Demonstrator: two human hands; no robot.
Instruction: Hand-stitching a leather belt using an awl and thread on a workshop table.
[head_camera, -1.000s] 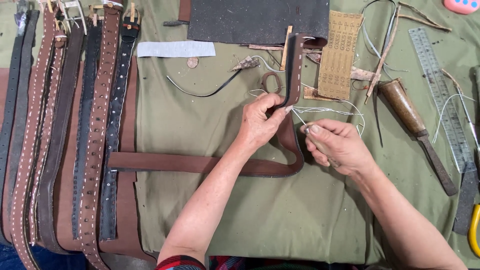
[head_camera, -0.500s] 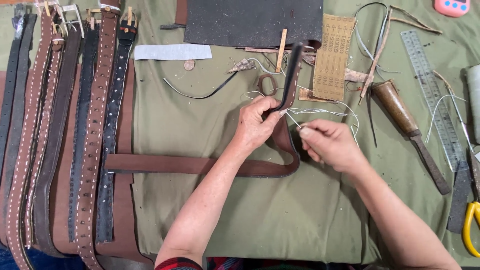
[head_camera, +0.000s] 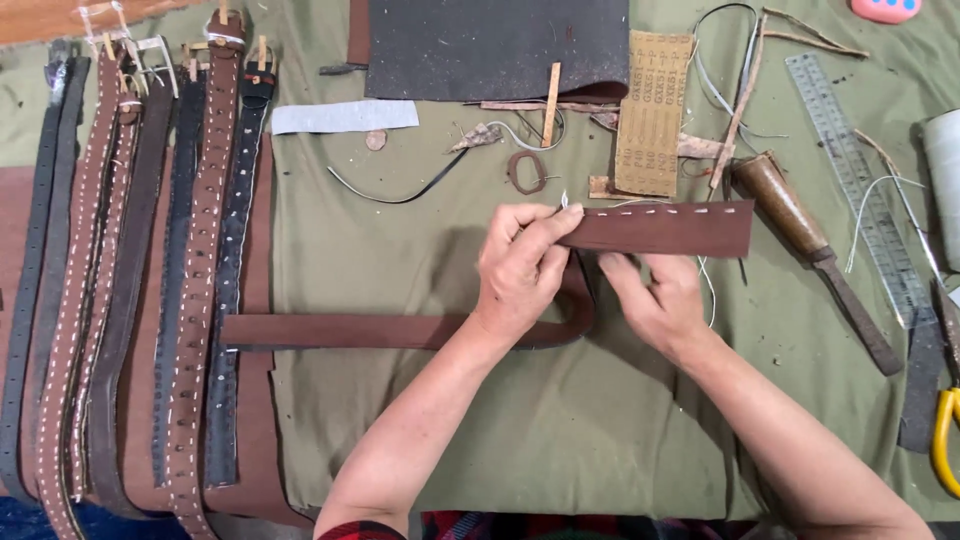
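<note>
A long brown leather strap (head_camera: 400, 330) lies across the green cloth and folds back on itself at the right. Its free end (head_camera: 690, 228) is lifted flat, with white stitches along the top edge. My left hand (head_camera: 520, 265) pinches the strap near the fold, where a needle tip shows above the fingers. My right hand (head_camera: 655, 295) holds the strap's lower edge from beneath. White thread (head_camera: 708, 290) trails down beside my right hand.
Several stitched leather belts (head_camera: 150, 280) lie side by side at the left. A dark leather sheet (head_camera: 480, 45), a sandpaper strip (head_camera: 650, 115), a wooden-handled tool (head_camera: 800, 230), a metal ruler (head_camera: 860, 190), a small leather loop (head_camera: 527, 172) and yellow-handled scissors (head_camera: 945, 430) surround the hands.
The strap's end stood upright and edge-on before; now it is turned flat and horizontal, showing its stitched edge. Both hands have shifted along it.
</note>
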